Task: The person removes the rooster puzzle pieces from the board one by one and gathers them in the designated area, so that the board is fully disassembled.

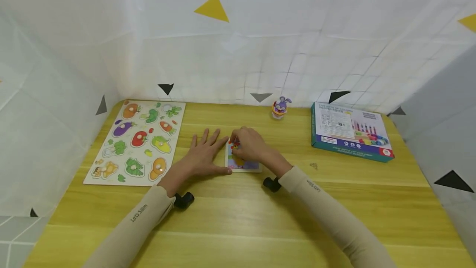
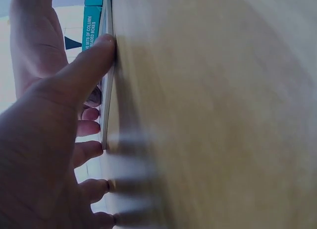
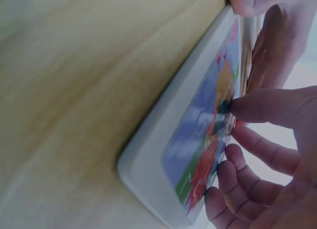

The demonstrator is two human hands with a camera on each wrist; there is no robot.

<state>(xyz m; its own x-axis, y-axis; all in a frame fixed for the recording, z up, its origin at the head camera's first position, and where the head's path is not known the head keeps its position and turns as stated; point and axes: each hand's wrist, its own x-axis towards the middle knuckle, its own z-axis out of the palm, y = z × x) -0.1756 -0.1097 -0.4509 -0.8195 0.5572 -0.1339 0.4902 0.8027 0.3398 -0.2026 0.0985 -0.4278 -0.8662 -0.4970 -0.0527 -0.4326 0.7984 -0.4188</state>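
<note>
A small jigsaw puzzle (image 1: 246, 168) with a colourful picture and a pale, rounded-corner frame lies flat on the wooden table, in front of the person. The left hand (image 1: 202, 156) lies spread with straight fingers at the puzzle's left side; its thumb and index finger touch the frame's edge. Over the puzzle is the right hand (image 1: 253, 144), fingers bent. In the right wrist view, thumb and fingertips (image 3: 240, 106) meet the picture's surface, near a dark green patch and red areas. Seams between pieces show there. Whether a piece is pinched between the fingertips is not clear.
A vegetable peg board (image 1: 146, 154) lies at the left. Toward the back stands a small purple rabbit figure (image 1: 280, 108). A teal-edged bead toy box (image 1: 349, 132) lies at the right. White sheeting (image 1: 223, 61) hangs behind the wooden table (image 1: 238, 222).
</note>
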